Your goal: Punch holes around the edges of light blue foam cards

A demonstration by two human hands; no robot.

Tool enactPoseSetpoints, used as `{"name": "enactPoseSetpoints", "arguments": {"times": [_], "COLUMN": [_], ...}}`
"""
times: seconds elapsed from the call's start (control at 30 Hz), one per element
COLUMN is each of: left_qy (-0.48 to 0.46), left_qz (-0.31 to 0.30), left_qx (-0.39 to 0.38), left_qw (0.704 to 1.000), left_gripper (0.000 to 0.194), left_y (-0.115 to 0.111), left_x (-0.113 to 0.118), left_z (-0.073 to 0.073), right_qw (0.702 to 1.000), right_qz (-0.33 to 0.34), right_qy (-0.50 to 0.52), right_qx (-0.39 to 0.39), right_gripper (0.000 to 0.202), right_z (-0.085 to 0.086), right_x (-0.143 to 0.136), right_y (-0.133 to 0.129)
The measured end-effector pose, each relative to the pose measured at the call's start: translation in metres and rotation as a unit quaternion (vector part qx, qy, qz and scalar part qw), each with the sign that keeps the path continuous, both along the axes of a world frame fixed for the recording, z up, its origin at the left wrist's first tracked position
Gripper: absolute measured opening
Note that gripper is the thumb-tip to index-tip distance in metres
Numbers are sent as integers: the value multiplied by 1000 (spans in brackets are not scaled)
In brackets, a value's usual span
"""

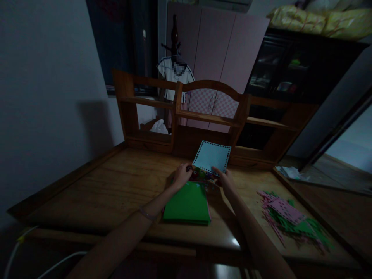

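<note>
A light blue square sheet (pixel 213 155) with small dark holes or marks along its edges is tilted up above the desk. My right hand (pixel 225 180) grips its lower right corner, thumb on the face. My left hand (pixel 182 174) is closed at the sheet's lower left corner, beside a small dark round thing; what its fingers hold is unclear. Between the hands, under the sheet, lies a dark red and green item with round eye-like spots (pixel 201 173), partly hidden. Nearer me is a stack of green sheets (pixel 187 203), with a little pink at its edges.
A pile of pink and green cut strips and perforated pieces (pixel 290 217) lies on the desk's right. The wooden desk (pixel 116 186) has a shelf hutch (pixel 209 116) along its back. A white cable (pixel 13 255) hangs at the lower left. The room is dim.
</note>
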State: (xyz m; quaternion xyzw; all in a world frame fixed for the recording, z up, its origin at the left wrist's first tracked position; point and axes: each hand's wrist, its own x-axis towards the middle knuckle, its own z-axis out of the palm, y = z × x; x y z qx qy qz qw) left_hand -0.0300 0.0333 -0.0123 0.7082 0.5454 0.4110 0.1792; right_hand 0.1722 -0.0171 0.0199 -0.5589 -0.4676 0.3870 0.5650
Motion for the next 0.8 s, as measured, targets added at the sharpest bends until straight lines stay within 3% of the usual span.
{"name": "enactPoseSetpoints", "arguments": {"times": [0.8], "left_qy": [12], "left_qz": [-14], "left_qx": [27], "left_qw": [999], "left_gripper": [18], "left_y": [4], "left_x": [1], "left_z": [-6], "right_qw": [999], "right_qz": [18], "right_qy": [-47], "right_qx": [-8], "right_gripper": [40], "right_z": [-7], "right_x": [1], "right_y": [7]}}
